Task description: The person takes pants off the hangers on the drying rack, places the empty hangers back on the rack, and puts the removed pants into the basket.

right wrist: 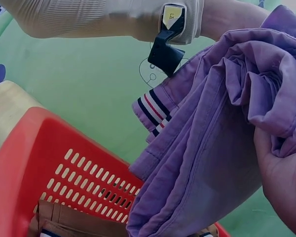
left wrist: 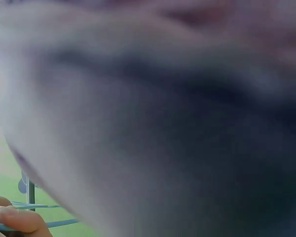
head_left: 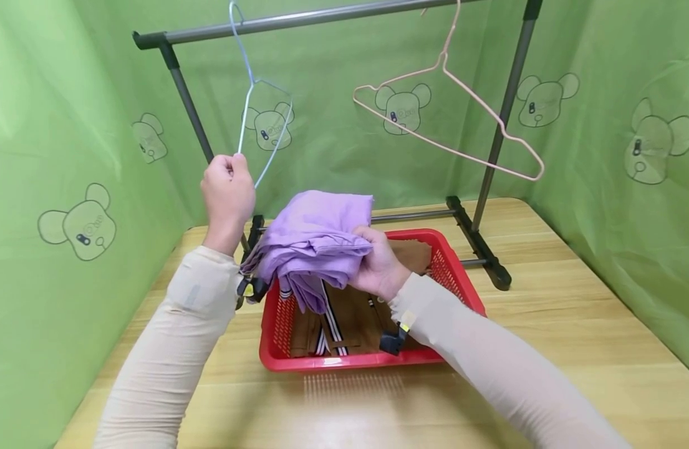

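Observation:
My left hand (head_left: 227,190) grips the left end of a light blue hanger (head_left: 247,68), which hangs by its hook from the rail and is turned nearly edge-on. Its fingertips (left wrist: 23,220) show around the blue bar in the left wrist view; a blurred surface close to the lens covers most of that picture. My right hand (head_left: 380,265) holds a bunched, folded purple garment (head_left: 316,240) above the front of the rack. In the right wrist view, navy, white and red striped bands (right wrist: 154,108) trim a loose part of it, and the fingers are largely hidden under the cloth.
Below the garment, a red plastic basket (head_left: 352,362) with slotted sides stands on the wooden table (head_left: 574,324), holding brown clothing (head_left: 355,318) with striped trim. A pink hanger (head_left: 462,153) hangs at the right of the metal rack rail (head_left: 322,17). Green curtains (head_left: 619,56) surround the table.

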Tool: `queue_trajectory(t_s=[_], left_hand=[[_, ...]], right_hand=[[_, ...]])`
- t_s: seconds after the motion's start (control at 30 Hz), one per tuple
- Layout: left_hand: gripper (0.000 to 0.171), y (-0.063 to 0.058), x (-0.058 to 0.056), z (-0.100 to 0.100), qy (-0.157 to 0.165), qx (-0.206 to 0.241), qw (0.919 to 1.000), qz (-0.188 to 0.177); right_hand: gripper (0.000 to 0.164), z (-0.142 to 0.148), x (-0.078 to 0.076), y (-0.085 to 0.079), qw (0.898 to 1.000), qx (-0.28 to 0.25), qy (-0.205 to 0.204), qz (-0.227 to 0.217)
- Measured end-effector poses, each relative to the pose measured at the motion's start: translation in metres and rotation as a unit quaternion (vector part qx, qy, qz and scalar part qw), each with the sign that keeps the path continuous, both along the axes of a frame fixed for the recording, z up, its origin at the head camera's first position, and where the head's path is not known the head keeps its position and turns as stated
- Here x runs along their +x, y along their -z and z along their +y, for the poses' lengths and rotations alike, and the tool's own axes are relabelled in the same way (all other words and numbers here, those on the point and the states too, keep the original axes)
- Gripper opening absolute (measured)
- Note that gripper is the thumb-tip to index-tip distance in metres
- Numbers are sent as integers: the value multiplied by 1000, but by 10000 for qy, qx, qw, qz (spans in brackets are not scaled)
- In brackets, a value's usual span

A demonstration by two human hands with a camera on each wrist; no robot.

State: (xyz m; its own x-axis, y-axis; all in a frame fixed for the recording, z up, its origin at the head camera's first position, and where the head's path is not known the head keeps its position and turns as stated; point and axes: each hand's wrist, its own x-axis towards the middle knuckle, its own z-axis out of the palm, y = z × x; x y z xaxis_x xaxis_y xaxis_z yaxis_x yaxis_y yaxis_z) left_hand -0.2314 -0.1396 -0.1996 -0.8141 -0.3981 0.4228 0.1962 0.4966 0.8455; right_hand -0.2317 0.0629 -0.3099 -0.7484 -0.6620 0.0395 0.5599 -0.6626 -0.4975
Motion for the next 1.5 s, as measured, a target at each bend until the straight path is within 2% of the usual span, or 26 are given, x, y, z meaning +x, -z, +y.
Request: queue_trajectory(t_s=[0.2,0.5,0.97,1.23,1.37,1.5], left_hand=[[25,2,-3,1,-82,78,9999,-53],[27,7,-8,2,-47,57,9998,-180],[35,11,-6,2,9,-107,9994,-329],[48,13,-2,-4,387,75,9983,-419],[49,12,2,-7,608,420,9965,-403],[47,11,4,-10,680,588,9954,-333]], right_hand=[[48,2,0,3,10000,37,45,-81],[56,10,1,7,9997,161,167,-117],[60,21,4,10,9990,329,262,-131],[54,22,5,7,9990,217,329,-196],[53,21,6,4,9993,213,303,-71],[53,15,7,2,9997,168,196,-21]])
